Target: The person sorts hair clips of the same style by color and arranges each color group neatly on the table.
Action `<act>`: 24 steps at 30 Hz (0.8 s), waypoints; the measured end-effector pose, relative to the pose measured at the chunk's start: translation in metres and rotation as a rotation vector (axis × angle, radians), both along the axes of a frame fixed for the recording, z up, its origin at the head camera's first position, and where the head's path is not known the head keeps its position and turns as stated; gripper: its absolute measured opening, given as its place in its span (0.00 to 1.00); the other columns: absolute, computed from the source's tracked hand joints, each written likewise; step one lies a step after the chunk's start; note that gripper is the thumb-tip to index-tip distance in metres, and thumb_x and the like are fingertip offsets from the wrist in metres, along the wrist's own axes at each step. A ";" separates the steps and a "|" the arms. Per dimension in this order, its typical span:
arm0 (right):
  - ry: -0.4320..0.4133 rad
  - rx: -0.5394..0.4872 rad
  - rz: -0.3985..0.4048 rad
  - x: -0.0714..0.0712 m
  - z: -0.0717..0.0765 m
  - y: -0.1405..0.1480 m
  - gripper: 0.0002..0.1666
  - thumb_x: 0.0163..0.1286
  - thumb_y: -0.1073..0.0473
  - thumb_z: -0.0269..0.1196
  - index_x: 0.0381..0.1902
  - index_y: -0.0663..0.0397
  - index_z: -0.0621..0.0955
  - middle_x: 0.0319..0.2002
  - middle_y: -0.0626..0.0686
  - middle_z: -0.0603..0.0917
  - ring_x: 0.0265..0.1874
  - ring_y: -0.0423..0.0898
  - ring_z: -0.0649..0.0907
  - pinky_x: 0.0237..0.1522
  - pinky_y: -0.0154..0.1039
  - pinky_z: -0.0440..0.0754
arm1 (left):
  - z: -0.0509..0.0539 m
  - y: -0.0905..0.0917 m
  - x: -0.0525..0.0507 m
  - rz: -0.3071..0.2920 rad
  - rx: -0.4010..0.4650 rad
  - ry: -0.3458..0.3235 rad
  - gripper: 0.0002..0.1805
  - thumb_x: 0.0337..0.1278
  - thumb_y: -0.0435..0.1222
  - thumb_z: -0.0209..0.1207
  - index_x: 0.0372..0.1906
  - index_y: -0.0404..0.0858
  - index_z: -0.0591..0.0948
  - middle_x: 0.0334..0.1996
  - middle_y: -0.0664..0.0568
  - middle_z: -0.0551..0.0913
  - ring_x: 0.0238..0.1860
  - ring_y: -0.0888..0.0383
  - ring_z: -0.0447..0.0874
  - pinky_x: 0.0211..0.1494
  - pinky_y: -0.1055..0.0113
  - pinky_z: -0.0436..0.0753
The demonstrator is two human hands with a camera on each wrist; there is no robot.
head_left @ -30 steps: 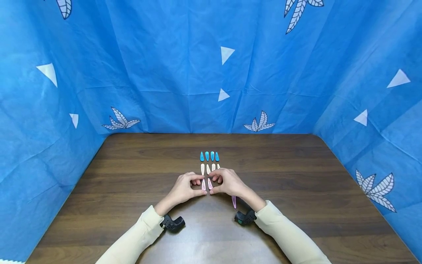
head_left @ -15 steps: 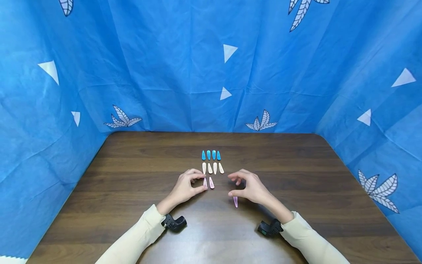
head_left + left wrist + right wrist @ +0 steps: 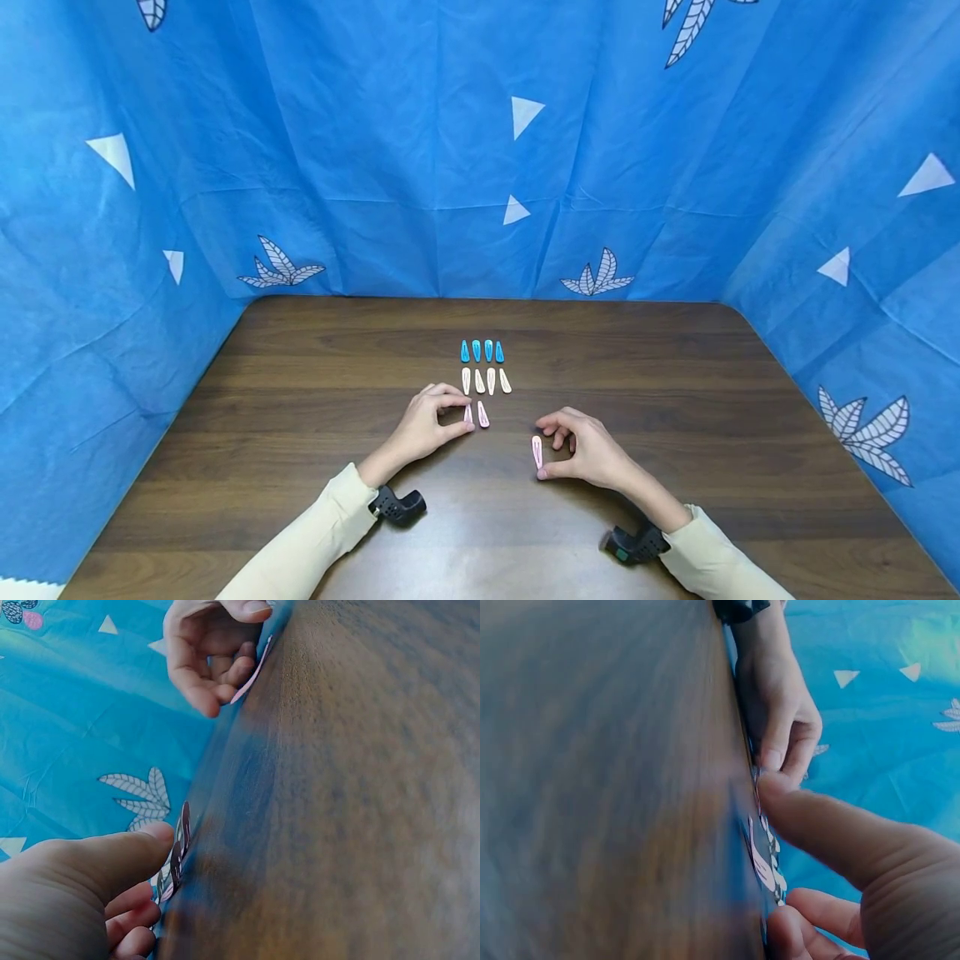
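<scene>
Two pink hair clips lie side by side at mid-table in the head view. My left hand (image 3: pixel 426 423) holds the left pink hair clip (image 3: pixel 468 415) by its ends, between thumb and index finger. Just right of it lies the second pink hair clip (image 3: pixel 483 415), untouched. Farther right, a third pink hair clip (image 3: pixel 537 452) lies on the wood; my right hand (image 3: pixel 592 450) is around it, thumb at its near end and index finger beyond its far end with a small gap. The right wrist view shows this clip (image 3: pixel 760 862) between thumb and fingers.
Beyond the pink clips is a row of several cream hair clips (image 3: pixel 491 381), and behind it a row of several blue hair clips (image 3: pixel 476 351). The brown wooden table (image 3: pixel 337 350) is bordered by a blue patterned curtain (image 3: pixel 360 167).
My right hand has left the second pink clip and moved right and nearer, to the third pink clip. My left hand stays at the left pink clip. The head view has shifted slightly.
</scene>
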State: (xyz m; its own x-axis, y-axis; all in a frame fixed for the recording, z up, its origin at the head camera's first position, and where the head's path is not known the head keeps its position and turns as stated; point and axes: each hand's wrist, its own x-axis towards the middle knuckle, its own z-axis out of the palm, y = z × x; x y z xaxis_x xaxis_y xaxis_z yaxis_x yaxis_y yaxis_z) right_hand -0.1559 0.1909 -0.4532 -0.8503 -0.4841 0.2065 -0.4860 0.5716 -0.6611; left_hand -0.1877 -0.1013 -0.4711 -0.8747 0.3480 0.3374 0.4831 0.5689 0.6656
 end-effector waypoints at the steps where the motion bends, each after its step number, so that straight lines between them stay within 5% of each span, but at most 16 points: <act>1: 0.004 0.008 0.001 0.000 -0.001 0.000 0.35 0.41 0.49 0.81 0.48 0.53 0.82 0.35 0.45 0.80 0.30 0.37 0.76 0.31 0.29 0.74 | 0.000 0.000 0.000 0.001 -0.001 -0.001 0.20 0.45 0.39 0.73 0.45 0.37 0.87 0.43 0.53 0.85 0.40 0.58 0.76 0.43 0.67 0.76; 24: 0.086 0.053 0.041 0.003 -0.006 -0.004 0.27 0.42 0.50 0.80 0.42 0.46 0.84 0.30 0.42 0.77 0.30 0.36 0.74 0.32 0.28 0.71 | -0.002 0.000 -0.001 0.013 -0.014 -0.017 0.19 0.43 0.39 0.74 0.44 0.37 0.88 0.44 0.55 0.85 0.44 0.57 0.77 0.49 0.61 0.75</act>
